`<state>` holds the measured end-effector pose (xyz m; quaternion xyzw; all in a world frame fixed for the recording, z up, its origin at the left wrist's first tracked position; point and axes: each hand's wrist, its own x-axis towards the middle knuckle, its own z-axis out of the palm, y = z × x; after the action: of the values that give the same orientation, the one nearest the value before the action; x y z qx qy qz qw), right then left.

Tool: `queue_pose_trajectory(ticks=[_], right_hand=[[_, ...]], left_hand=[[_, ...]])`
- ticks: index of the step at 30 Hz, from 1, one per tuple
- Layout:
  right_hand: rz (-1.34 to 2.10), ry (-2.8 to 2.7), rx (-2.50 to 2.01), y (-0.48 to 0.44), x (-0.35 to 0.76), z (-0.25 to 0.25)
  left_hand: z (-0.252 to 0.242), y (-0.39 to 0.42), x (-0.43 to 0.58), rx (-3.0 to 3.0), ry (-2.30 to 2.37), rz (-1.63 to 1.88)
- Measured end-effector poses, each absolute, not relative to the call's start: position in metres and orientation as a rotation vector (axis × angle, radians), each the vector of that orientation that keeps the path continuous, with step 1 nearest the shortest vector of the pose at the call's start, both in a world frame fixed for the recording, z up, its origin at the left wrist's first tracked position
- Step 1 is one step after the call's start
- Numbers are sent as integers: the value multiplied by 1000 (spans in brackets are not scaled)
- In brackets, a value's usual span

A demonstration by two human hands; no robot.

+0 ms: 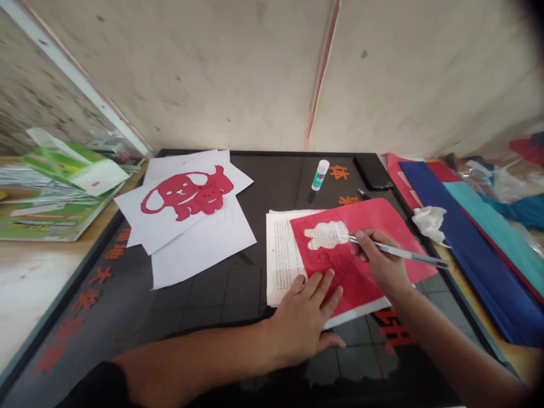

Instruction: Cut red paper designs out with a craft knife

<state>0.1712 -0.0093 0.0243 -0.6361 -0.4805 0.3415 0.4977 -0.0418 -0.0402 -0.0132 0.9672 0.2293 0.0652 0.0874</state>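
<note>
Left hand (304, 320) spread flat on red paper (374, 218), gripping nothing; right hand (385, 266) pinches pen-shaped tool (397, 251), tip at cut-out hole (325, 235). Paper's on book (278, 255). One shape's out; lines (344, 267) below look unfinished. Farther: red animal cutouts (172, 192) on white sheets (204, 255) look done; glue stick (319, 175) upright.

Orange "体" (339, 173) and "大" (102, 276) on black tabletop (272, 187).

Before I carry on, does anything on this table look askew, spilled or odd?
The crumpled white wad, to the right of the right hand, looks like litter beside flat coloured sheets. On the left, white sheets lie askew, overlapping at different angles. I see no spill.
</note>
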Motion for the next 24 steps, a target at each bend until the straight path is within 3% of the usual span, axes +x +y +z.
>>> queue_pose_trajectory(ticks=[8, 11, 16, 24], right_hand=[[914, -943, -1522, -54, 163, 9], [896, -936, -1531, -54, 160, 7], [893, -1091, -1553, -50, 153, 11], [674, -1332, -1732, -55, 156, 4]], left_hand=[[-16, -48, -27, 2928, 773, 154], [-3, -42, -29, 2993, 690, 301], [-3, -26, -48, 3035, 549, 651], [-23, -17, -56, 3003, 463, 617]])
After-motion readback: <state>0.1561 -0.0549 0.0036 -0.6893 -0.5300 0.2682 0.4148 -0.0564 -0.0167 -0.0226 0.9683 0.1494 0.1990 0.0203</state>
